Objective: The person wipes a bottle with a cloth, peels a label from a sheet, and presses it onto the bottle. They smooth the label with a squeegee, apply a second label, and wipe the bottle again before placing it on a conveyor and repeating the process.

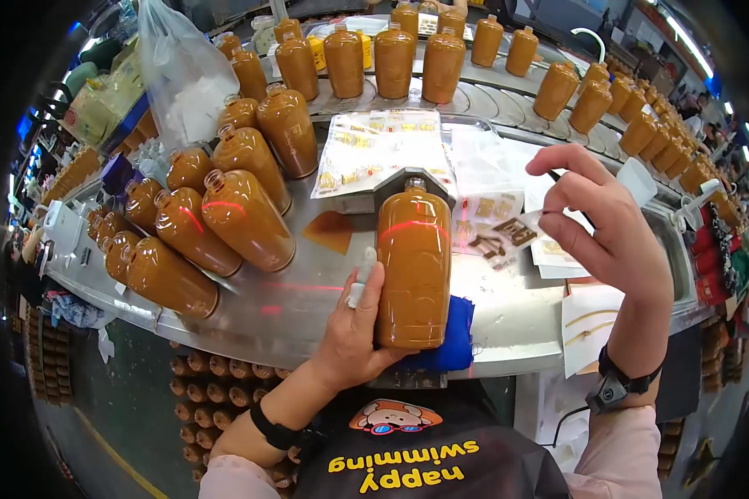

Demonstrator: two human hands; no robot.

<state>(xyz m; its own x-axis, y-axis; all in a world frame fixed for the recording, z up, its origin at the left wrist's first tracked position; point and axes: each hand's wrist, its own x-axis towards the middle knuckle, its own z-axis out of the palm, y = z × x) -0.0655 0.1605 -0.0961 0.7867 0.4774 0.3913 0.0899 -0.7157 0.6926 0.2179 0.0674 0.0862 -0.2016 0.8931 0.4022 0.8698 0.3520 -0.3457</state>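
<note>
A glossy brown bottle [414, 274] lies with its neck away from me, in a dark angular rest at the neck end. My left hand [349, 333] is closed round its lower left side, with a whitish cover on one finger. To the right of the bottle, my right hand [599, 224] is raised, thumb and finger pinching the edge of a clear decal [508, 239] with dark gold print. A thin dark tool shows between its fingers, partly hidden. A blue cloth [453, 341] lies under the bottle's base. A red light line crosses the bottle's shoulder.
Several brown bottles [245, 220] stand close together at the left. More bottles [393, 62] line the curved conveyor [491, 104] behind. A printed decal sheet [383, 150] lies beyond the rest. A plastic bag [183, 75] stands back left; a metal sink [678, 249] is at right.
</note>
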